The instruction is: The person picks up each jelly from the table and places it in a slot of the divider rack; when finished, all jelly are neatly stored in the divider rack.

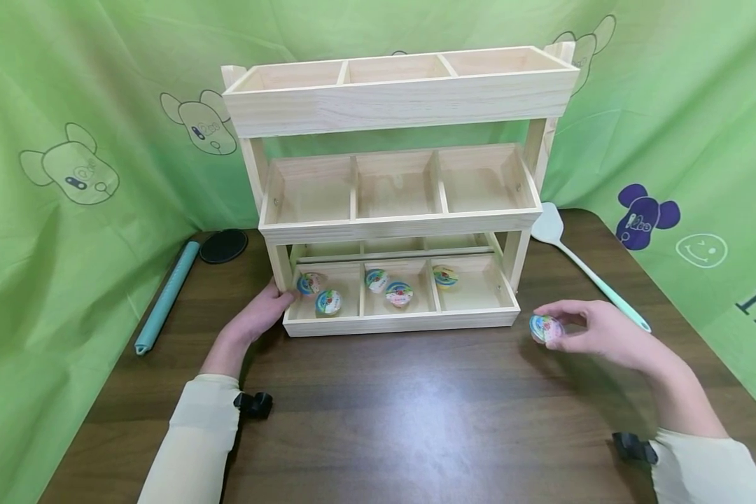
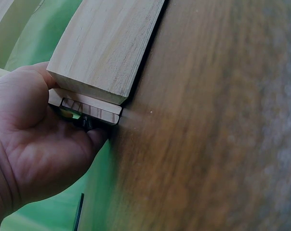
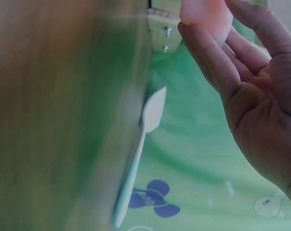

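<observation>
My right hand [image 1: 595, 332] pinches a small jelly cup [image 1: 547, 327] between thumb and fingertips, held right of the shelf over the table. In the right wrist view the cup [image 3: 206, 19] looks pale pink and is partly cut off at the top. My left hand [image 1: 261, 315] grips the lower left corner of the three-tier wooden shelf [image 1: 403, 323]; in the left wrist view its fingers go round the shelf's foot [image 2: 85, 103]. The bottom tier holds two jelly cups [image 1: 329, 302] on the left, two cups [image 1: 399, 294] in the middle compartment and one cup [image 1: 445, 276] on the right.
A white and mint spatula [image 1: 582, 262] lies on the table [image 1: 378, 420] behind my right hand. At the left lie a teal rolled tube [image 1: 166, 297] and a black round disc [image 1: 223, 246]. A green curtain [image 1: 69, 245] surrounds the table.
</observation>
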Demonstrator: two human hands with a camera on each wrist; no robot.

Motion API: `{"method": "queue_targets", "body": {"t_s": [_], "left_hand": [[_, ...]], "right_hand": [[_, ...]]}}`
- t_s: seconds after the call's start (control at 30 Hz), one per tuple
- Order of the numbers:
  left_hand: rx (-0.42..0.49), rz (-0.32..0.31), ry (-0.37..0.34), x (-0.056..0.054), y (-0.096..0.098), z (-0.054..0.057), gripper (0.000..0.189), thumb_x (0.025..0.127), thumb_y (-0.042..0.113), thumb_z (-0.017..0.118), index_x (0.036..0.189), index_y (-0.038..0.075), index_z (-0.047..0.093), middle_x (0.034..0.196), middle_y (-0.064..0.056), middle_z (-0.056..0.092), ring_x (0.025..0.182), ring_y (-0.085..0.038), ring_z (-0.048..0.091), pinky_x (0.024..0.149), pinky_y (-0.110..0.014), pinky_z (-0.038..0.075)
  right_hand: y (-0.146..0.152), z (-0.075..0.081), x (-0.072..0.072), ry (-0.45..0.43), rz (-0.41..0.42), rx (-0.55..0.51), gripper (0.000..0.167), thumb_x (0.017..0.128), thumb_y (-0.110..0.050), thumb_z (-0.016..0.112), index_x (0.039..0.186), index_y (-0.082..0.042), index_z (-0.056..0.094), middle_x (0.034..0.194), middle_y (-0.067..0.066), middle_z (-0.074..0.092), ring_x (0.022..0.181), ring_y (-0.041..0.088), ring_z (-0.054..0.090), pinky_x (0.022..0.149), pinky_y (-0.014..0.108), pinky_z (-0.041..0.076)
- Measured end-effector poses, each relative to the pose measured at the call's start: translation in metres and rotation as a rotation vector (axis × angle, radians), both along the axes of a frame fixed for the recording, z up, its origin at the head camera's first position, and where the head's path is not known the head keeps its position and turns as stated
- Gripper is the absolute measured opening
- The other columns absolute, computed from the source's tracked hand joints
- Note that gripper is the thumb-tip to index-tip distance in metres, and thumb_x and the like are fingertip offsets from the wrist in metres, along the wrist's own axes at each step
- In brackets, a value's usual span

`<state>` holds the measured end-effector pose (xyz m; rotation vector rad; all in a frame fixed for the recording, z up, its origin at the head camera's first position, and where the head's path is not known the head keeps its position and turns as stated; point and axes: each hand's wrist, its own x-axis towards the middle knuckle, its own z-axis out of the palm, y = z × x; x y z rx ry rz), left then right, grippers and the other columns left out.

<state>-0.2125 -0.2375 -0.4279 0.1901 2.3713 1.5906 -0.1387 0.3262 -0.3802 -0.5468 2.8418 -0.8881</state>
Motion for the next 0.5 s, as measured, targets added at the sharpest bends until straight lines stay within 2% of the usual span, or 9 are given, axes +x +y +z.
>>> {"method": "queue_targets", "body": {"t_s": [0.23,0.5], "left_hand": [[-0.001,0.001,-0.007,0.0,0.0,0.001,0.072,0.107,0.017,0.042,0.161,0.003,-0.003,0.166,-0.02,0.002,0.15,-0.034,0.01,0.12,-0.053,0.013],[0.017,-0.005,0.0,0.001,0.001,0.002,0.071,0.107,0.017,0.042,0.161,0.003,-0.002,0.166,-0.02,0.003,0.15,-0.033,0.01,0.12,-0.052,0.013]], "right_hand": [[-0.015,0.006,-0.012,0.0,0.009,-0.03,0.04,0.087,-0.022,0.081,0.124,-0.016,0.071,0.099,-0.005,0.071,0.091,0.01,0.062,0.076,0.021,0.049],[-0.03,0.014,-0.027,0.032,0.012,-0.015,0.043,0.089,-0.03,0.08,0.127,-0.014,0.07,0.108,0.001,0.072,0.097,0.017,0.061,0.082,0.027,0.05]]}}
